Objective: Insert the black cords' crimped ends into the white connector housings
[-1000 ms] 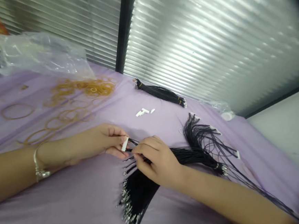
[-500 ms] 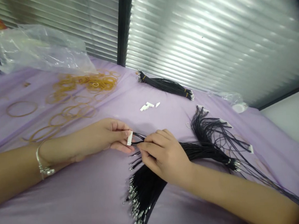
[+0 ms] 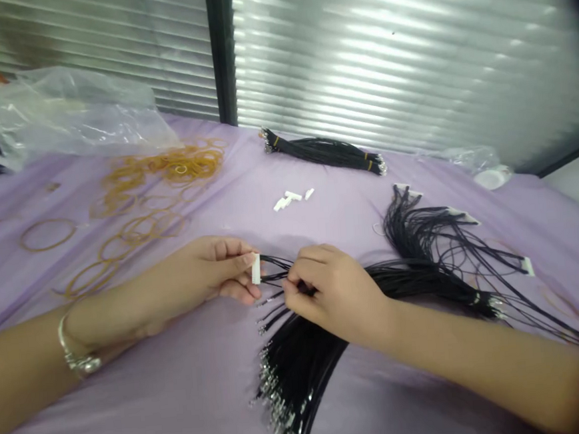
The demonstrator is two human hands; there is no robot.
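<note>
The left hand (image 3: 213, 270) is being pinched shut on a white tag (image 3: 256, 269), just beside black cords (image 3: 301, 370) being gripped by the right hand (image 3: 336, 297). Tagged cords (image 3: 431, 232) are being seen further right, while loose tags (image 3: 288, 202) are being left lying near a bound bundle (image 3: 322, 151).

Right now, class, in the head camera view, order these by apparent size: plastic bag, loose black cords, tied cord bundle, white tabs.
1. The loose black cords and the clear plastic bag: too close to rank, since the cords lie nearer the camera.
2. The tied cord bundle.
3. The white tabs.
</note>
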